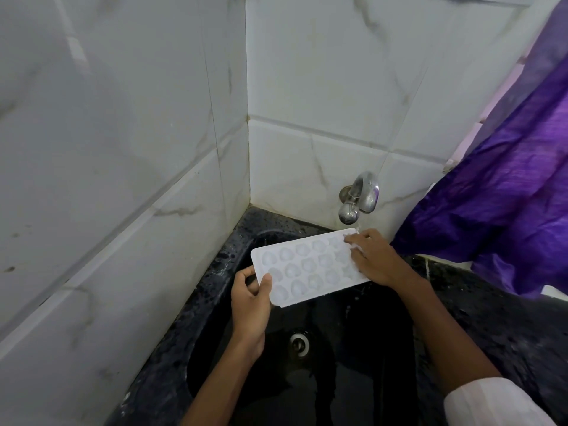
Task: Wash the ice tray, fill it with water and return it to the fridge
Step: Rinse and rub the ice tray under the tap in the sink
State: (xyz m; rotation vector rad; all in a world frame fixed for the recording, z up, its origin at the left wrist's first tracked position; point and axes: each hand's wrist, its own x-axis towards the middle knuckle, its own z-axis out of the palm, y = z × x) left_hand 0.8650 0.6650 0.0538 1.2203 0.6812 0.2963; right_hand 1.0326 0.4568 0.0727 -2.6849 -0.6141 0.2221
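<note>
Head view only. The person holds the tray (307, 265) over the black sink (196, 318), cells facing up. Its far right corner sits just under the tap (358, 196), presumably so any water lands in the cells and runs off into the basin rather than onto the counter.

The left hand (249, 302) grips the near left corner, thumb on top and fingers curled underneath. It looks like the steadying hand, keeping the tray roughly level.

The right hand (375, 259) lies across the tap end with fingers fairly flat and spread over the cells. It's pressing rather than gripping, so probably rubbing them clean.

Can't tell whether water is actually running; maybe a thin trickle.

Looks like the washing stage, with filling and the fridge trip not yet done. A purple cloth (507, 195) hangs to the right.
</note>
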